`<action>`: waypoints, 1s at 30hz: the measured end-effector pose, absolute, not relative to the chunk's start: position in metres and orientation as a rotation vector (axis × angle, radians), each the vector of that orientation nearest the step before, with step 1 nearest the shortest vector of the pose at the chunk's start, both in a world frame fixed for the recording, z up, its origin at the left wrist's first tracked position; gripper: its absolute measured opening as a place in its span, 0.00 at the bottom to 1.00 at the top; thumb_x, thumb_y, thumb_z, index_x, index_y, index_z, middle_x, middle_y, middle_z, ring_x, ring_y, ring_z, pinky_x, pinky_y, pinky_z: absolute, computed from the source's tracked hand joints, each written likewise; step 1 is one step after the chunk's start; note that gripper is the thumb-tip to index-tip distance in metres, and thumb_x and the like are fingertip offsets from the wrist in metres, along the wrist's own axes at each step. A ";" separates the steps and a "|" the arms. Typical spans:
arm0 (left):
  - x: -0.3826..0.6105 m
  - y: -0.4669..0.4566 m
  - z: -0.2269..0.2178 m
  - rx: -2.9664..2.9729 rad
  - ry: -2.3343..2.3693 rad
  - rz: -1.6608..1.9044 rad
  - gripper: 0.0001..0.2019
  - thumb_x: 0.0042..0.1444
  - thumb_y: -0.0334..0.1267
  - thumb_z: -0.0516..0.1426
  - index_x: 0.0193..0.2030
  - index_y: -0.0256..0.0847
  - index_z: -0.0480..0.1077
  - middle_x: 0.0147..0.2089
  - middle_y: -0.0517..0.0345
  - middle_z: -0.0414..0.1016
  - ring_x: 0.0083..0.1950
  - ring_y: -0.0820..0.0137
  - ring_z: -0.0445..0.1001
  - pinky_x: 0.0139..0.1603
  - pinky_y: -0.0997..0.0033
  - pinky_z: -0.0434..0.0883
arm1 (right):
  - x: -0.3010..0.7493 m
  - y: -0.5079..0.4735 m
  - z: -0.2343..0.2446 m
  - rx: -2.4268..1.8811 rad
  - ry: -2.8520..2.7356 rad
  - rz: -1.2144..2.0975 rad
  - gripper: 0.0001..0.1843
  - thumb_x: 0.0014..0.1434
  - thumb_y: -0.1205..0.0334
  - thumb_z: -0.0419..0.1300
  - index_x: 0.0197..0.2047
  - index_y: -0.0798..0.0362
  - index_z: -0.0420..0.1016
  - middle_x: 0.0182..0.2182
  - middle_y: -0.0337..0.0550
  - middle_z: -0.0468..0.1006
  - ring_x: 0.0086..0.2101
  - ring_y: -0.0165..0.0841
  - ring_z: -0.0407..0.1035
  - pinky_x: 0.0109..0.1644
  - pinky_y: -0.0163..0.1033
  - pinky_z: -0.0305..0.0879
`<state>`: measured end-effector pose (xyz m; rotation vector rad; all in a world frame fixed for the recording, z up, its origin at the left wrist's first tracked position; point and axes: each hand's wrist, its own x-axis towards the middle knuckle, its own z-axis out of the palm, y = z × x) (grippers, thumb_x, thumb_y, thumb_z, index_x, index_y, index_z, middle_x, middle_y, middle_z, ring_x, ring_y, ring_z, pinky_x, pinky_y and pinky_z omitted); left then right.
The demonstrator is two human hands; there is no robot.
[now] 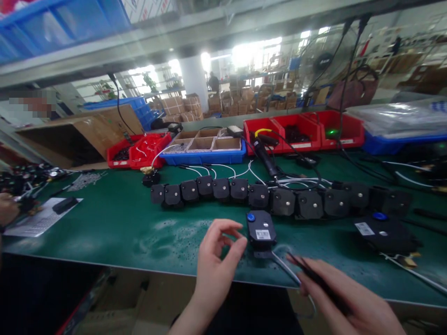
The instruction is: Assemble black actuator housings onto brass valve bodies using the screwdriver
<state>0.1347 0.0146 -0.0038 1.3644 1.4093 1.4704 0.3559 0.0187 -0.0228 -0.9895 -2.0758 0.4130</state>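
Observation:
A black box-shaped unit [259,223] with a blue round button and a white label lies on the green bench in front of me. From its near end a white cable [286,269] runs toward the bench edge. Just left of the unit is my left hand [220,251], its fingers curved, thumb and forefinger apart, with nothing between them. Gripped in my right hand [342,293] are black tweezers [316,278], their tips pointing at the cable. The cable passes close by the fingers of that hand; whether they touch it I cannot tell.
Behind the unit stands a row of several similar black units [221,189] with white cables. A dark electric screwdriver [265,158] hangs above it. Red bins [302,144] and a blue tray [209,157] line the back. Another person's hand [7,209] works at far left.

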 end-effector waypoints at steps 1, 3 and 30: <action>0.133 0.022 -0.007 1.346 1.471 1.453 0.14 0.56 0.39 0.62 0.49 0.42 0.74 0.50 0.51 0.75 0.48 0.66 0.75 0.41 0.72 0.73 | 0.358 0.024 -0.022 -1.065 -2.015 0.467 0.13 0.70 0.57 0.54 0.49 0.52 0.78 0.42 0.44 0.79 0.39 0.32 0.77 0.40 0.25 0.75; 0.133 0.035 -0.013 1.359 1.489 1.350 0.24 0.53 0.38 0.63 0.58 0.44 0.70 0.60 0.49 0.71 0.58 0.60 0.71 0.45 0.69 0.73 | 0.355 0.035 -0.019 -1.219 -1.848 0.632 0.19 0.71 0.49 0.53 0.44 0.55 0.77 0.33 0.45 0.78 0.31 0.29 0.75 0.28 0.23 0.71; 0.157 0.030 -0.019 1.276 1.166 1.243 0.17 0.56 0.34 0.61 0.52 0.50 0.78 0.47 0.55 0.73 0.47 0.66 0.72 0.44 0.70 0.69 | 0.357 0.036 0.025 -0.957 -2.441 -0.240 0.15 0.75 0.64 0.44 0.51 0.55 0.72 0.42 0.43 0.73 0.36 0.24 0.72 0.35 0.29 0.67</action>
